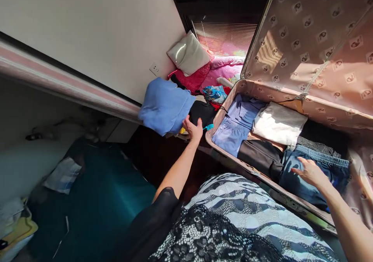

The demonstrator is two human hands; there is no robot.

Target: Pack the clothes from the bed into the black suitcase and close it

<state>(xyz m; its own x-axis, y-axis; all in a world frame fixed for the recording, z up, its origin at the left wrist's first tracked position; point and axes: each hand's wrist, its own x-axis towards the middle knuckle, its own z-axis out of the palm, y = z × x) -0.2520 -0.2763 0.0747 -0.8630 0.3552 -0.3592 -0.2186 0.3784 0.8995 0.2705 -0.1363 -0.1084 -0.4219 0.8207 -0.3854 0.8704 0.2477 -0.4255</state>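
My left hand [192, 129] reaches out to a folded blue garment [164, 104] and grips its lower edge; the garment is lifted beside a black garment [203, 113]. My right hand [310, 172] lies flat with fingers spread on dark blue folded trousers [314, 176] inside an open suitcase [221, 116]. The suitcase also holds light blue clothes [237, 124], a white folded piece [278, 124] and a black piece [260, 155].
The suitcase lid [314, 40] stands up at the right with patterned lining. A bed with a white pillow [188, 54] and pink bedding [221, 69] lies beyond. A teal mat [96, 203] covers the floor at left, under a white wall [96, 28].
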